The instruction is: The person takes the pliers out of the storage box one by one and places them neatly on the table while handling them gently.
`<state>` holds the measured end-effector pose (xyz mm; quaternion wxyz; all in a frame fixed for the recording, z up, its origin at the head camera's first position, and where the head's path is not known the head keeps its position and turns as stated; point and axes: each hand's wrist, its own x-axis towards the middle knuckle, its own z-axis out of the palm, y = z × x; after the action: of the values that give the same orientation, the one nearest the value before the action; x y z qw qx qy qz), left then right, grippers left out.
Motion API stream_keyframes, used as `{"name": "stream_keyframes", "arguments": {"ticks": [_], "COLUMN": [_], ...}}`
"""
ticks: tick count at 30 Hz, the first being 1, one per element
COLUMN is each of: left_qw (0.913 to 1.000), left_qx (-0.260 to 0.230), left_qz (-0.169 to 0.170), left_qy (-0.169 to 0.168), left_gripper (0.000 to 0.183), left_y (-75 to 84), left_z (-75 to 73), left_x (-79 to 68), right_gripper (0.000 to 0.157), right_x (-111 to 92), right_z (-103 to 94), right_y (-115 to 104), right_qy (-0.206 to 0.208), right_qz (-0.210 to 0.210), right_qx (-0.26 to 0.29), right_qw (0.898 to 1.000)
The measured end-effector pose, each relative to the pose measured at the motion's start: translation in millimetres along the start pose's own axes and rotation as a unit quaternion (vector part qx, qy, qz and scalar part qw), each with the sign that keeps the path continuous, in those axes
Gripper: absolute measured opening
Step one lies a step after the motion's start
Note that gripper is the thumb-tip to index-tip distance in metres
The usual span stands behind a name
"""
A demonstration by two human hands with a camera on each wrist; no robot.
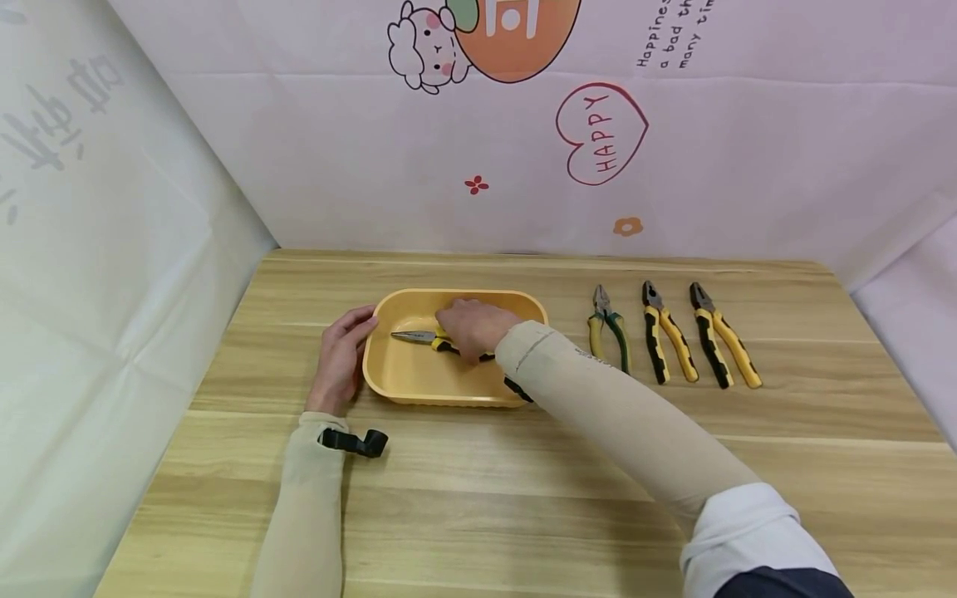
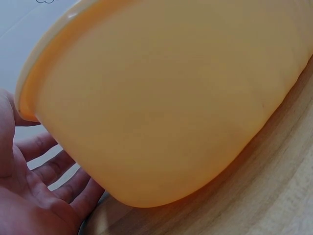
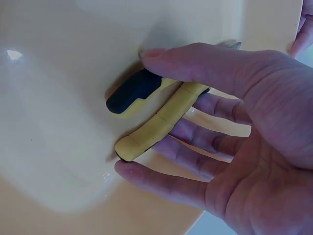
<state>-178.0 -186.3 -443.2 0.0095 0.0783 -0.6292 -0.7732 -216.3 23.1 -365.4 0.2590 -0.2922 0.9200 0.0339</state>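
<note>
A yellow plastic tray (image 1: 441, 390) stands on the wooden table, and long-nose pliers (image 1: 416, 336) with yellow and black handles lie inside it. My right hand (image 1: 474, 328) reaches into the tray and grips the pliers by the handles. In the right wrist view its thumb (image 3: 178, 62) lies over the black-and-yellow handle and the fingers line the other handle (image 3: 156, 122). From above, the hand covers most of the handles; the pointed nose aims left. My left hand (image 1: 340, 357) rests against the tray's left end, its fingers (image 2: 58, 166) fairly straight along the outer wall.
Right of the tray, three pliers lie in a row: green-handled diagonal cutters (image 1: 601, 320), then yellow-and-black pliers (image 1: 658, 328) and another yellow-and-black pair (image 1: 714, 332). A printed white cloth (image 1: 336, 166) hangs behind the table's back edge.
</note>
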Motion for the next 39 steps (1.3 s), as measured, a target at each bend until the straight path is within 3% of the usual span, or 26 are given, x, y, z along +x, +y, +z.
{"name": "stream_keyframes", "arguments": {"ticks": [12,21,28,39], "left_qw": [0.9999,1.0000,1.0000,1.0000], "left_qx": [-0.009,0.000,0.004,0.005], "left_qz": [-0.003,-0.002,-0.007,-0.006], "left_qy": [0.003,0.001,0.004,-0.003], "left_gripper": [0.036,0.036,0.036,0.036], "left_y": [0.3,1.8,2.3,2.2], "left_z": [1.2,2.4,2.6,1.9], "left_x": [-0.7,-2.3,-2.2,-2.8], "right_gripper": [0.029,0.034,0.030,0.049], "right_x": [-3.4,-10.3,-18.2,-29.4], "right_z": [-0.5,-2.0,-4.4,-9.5], "right_y": [3.1,8.4,10.6,13.1], "right_qy": [0.013,0.020,0.034,0.049], "right_qz": [-0.015,-0.029,-0.044,-0.051], "right_qx": [-0.018,-0.002,0.004,-0.002], "right_qw": [1.000,0.999,0.998,0.998]}}
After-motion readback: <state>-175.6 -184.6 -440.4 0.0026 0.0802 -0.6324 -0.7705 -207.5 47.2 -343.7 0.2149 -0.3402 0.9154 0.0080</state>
